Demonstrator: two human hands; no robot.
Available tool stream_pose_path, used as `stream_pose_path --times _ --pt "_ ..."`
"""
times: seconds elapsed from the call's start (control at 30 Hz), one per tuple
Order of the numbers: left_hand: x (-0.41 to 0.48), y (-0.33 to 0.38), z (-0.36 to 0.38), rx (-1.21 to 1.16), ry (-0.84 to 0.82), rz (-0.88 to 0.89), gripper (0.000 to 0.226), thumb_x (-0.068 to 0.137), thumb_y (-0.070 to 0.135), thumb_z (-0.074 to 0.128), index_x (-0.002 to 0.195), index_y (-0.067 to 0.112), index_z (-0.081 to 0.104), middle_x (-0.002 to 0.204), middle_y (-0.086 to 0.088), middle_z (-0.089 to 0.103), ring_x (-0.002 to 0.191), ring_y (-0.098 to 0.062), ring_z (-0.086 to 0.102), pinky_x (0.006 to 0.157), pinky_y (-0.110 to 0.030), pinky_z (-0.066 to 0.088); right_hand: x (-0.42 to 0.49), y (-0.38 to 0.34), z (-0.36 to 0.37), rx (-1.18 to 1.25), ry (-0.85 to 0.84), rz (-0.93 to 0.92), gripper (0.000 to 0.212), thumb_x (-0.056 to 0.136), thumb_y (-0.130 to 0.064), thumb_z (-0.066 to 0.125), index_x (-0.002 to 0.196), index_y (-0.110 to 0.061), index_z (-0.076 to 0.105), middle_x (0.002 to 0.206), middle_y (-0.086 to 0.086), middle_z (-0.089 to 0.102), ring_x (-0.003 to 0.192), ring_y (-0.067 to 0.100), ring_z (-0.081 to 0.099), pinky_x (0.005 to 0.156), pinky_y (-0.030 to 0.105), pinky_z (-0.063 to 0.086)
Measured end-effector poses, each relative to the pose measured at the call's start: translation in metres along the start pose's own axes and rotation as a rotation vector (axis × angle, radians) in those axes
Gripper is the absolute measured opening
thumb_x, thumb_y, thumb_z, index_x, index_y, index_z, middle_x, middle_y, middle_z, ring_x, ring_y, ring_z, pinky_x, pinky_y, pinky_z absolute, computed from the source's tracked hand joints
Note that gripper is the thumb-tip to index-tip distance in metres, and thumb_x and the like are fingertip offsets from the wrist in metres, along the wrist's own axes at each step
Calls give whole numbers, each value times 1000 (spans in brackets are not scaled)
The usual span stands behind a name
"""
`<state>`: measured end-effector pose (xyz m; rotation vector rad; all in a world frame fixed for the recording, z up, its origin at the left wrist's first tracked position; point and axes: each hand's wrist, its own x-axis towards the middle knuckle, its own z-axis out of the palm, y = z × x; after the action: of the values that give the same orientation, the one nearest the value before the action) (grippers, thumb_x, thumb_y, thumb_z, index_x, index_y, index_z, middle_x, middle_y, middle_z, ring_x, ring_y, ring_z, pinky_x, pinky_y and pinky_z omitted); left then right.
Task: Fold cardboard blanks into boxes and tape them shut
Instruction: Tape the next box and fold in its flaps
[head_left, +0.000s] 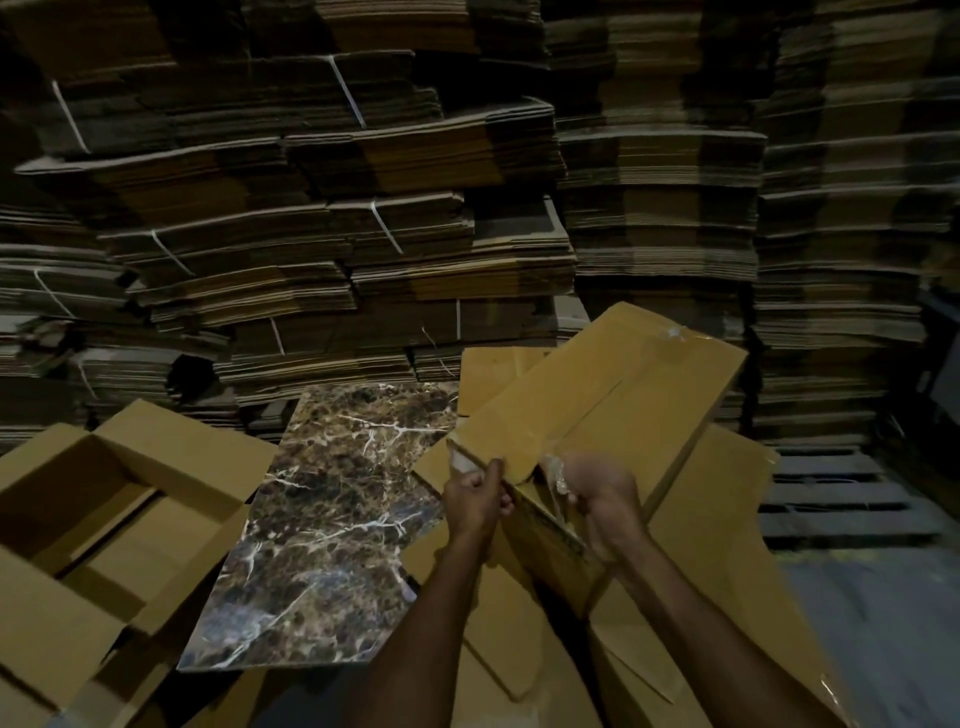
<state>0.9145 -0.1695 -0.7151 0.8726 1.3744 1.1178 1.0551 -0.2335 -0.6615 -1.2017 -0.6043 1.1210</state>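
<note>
Box (613, 395): we've got it tilted, just right of the marble slab (332, 519), near end in both hands.
Left hand (475, 493): fingers curled, pinching the box's near corner.
Right hand (597, 488): fingers clenched round clear tape (558, 475) at that same end.
Open box (104, 493): left of the slab, flaps up.
Blank stacks (363, 208): piled high behind the slab.
Pallet (841, 493): well off to the slab's right.
</note>
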Motion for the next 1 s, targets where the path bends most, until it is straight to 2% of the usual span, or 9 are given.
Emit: stream_pose_path --times 0.1,0.2,0.27,0.33,0.43,0.57,0.7,0.8,1.0 --pt "3 7 -3 -6 -57 2 45 91 33 76 72 -7 68 58 -16 64 52 -27 62 52 -32 54 -4 3 -6 101 21 59 9 91 -6 69 97 -1 64 71 7 61 50 8 52 46 20 45" --pt "-3 10 -4 48 -57 54 44 91 37 75 66 3 62 57 -13 62 51 -26 62 53 -32 53 -1 -7 -9 -86 -25 151 13 98 -11 65 102 1 66 80 9 66 62 15 61 58 27 53" --pt "-11 9 -2 211 48 230 47 94 39 71 59 13 54 53 -5 57 50 -24 60 55 -31 48 5 -14 -8 -236 -28 180 12 100 -10 63 102 1 66 84 10 68 67 18 66 66 31 57" --pt "-23 8 -2 303 96 420 39 96 33 67 63 18 52 56 2 54 53 -16 54 56 -30 43 10 -17 -4 -330 -51 207 7 98 -6 64 100 0 68 84 11 69 64 17 67 66 31 60" --pt "-47 7 -1 319 -99 557 23 96 18 63 72 17 62 63 4 57 58 -8 52 55 -21 39 18 -24 0 -427 -101 247 6 92 -2 71 97 1 69 83 12 68 64 19 66 57 28 58" --pt "-60 -8 0 310 -251 490 17 89 15 66 72 11 63 64 2 57 60 -4 50 58 -19 38 27 -40 -2 -717 -271 135 16 91 -20 77 86 -6 73 74 8 71 56 17 63 53 28 52" --pt "-66 -18 1 211 -185 356 13 93 16 67 81 13 68 67 1 60 61 -6 51 58 -23 40 34 -50 0 -1037 -483 -112 31 95 -40 68 81 -12 72 80 6 72 75 23 69 65 36 57" --pt "-64 -8 3 126 -102 302 14 98 21 65 87 18 74 68 4 66 60 -8 56 55 -22 43 37 -47 0 -947 -545 -37 30 103 -34 58 88 -10 68 77 7 71 68 19 67 63 32 56" --pt "-62 -1 5 19 -153 159 16 97 20 66 86 15 78 68 -5 70 57 -16 58 53 -28 43 35 -29 -1 -774 -546 63 32 104 -36 56 90 -8 61 66 8 64 57 17 60 53 29 46"
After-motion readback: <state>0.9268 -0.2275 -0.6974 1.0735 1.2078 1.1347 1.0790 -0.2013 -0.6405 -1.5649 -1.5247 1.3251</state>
